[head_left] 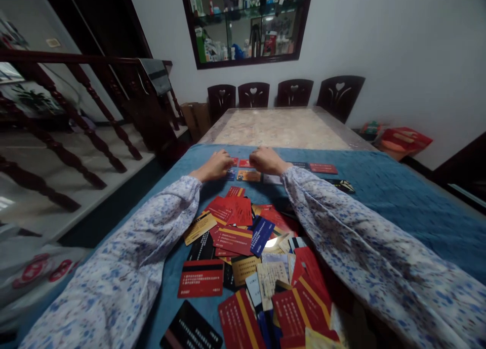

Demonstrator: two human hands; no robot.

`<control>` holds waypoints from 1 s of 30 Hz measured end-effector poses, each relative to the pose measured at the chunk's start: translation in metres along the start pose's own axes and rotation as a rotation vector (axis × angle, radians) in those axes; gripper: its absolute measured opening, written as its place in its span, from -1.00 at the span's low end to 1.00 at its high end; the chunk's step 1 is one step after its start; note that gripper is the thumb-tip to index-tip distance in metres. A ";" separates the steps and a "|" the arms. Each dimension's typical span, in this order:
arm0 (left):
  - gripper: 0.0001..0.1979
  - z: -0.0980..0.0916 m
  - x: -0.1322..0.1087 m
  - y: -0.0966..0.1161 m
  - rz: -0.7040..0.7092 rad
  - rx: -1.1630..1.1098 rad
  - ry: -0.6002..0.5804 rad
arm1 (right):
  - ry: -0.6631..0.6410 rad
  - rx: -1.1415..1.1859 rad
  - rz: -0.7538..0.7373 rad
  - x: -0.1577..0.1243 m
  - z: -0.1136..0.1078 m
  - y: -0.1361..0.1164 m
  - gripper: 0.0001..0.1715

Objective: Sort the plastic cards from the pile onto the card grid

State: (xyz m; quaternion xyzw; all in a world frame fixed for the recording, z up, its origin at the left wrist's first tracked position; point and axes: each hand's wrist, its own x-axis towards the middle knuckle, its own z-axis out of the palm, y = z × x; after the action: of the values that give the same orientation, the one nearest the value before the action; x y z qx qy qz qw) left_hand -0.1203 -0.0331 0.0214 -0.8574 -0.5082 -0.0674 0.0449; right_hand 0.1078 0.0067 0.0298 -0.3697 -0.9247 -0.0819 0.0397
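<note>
Both my hands reach out over two rows of cards on a blue cloth (pixel 379 187). My left hand (pixel 217 166) lies low over the left end of the rows, fingers loosely bent and slightly apart, beside a blue card (pixel 230 175). My right hand (pixel 267 160) is curled closed at the right edge of a red card (pixel 245 163); its fingertips are hidden. Below the hands are an orange card (pixel 248 176) and a pale card (pixel 272 179). Farther right lie another red card (pixel 323 168) and a black patterned card (pixel 339 185).
A loose heap of overlapping cards (pixel 233 239) spreads between my forearms. A black card (pixel 191 329) lies at its near left. The bare tabletop (pixel 273 126) extends beyond the cloth, with several chairs (pixel 253 94) behind. A wooden railing (pixel 76 81) stands left; a red bag (pixel 406 138) sits right.
</note>
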 end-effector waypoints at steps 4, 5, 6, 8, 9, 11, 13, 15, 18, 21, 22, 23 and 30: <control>-0.73 -0.002 -0.026 0.004 0.018 -0.034 0.033 | 0.025 0.018 -0.033 -0.008 -0.004 -0.014 -0.58; -0.73 -0.002 -0.033 0.005 0.020 -0.041 0.036 | 0.029 0.023 -0.042 -0.011 -0.004 -0.018 -0.58; -0.73 -0.002 -0.040 0.006 0.023 -0.043 0.040 | 0.031 0.028 -0.054 -0.013 -0.004 -0.021 -0.57; -0.71 -0.002 -0.055 0.009 0.020 -0.051 0.060 | 0.033 0.045 -0.082 -0.017 -0.004 -0.028 -0.58; -0.71 -0.001 -0.064 0.010 0.017 -0.056 0.069 | 0.034 0.058 -0.096 -0.019 -0.003 -0.032 -0.59; -0.74 0.001 -0.080 0.014 0.004 -0.067 0.093 | 0.045 0.095 -0.125 -0.023 -0.002 -0.040 -0.62; -0.73 0.002 -0.096 0.019 -0.009 -0.069 0.098 | 0.066 0.131 -0.160 -0.025 -0.001 -0.050 -0.64; -0.71 0.003 -0.111 0.024 -0.020 -0.077 0.102 | 0.079 0.156 -0.204 -0.028 0.000 -0.059 -0.67; -0.73 0.002 -0.131 0.031 -0.038 -0.097 0.115 | 0.084 0.195 -0.261 -0.032 0.001 -0.073 -0.70; -0.74 0.001 -0.147 0.037 -0.054 -0.141 0.109 | 0.079 0.234 -0.313 -0.037 0.001 -0.086 -0.74; -0.75 0.001 -0.151 0.038 -0.060 -0.157 0.111 | 0.077 0.244 -0.330 -0.038 0.001 -0.090 -0.76; -0.75 0.000 -0.154 0.039 -0.063 -0.173 0.113 | 0.076 0.252 -0.348 -0.040 0.001 -0.093 -0.76; -0.77 -0.014 -0.172 0.044 -0.099 -0.276 0.037 | 0.071 0.290 -0.602 -0.046 0.006 -0.120 -0.76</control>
State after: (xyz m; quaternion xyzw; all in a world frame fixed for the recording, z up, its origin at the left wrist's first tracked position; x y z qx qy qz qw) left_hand -0.1643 -0.2050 0.0075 -0.8278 -0.5351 -0.1544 -0.0673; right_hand 0.0579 -0.1092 0.0030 -0.0674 -0.9925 0.0296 0.0979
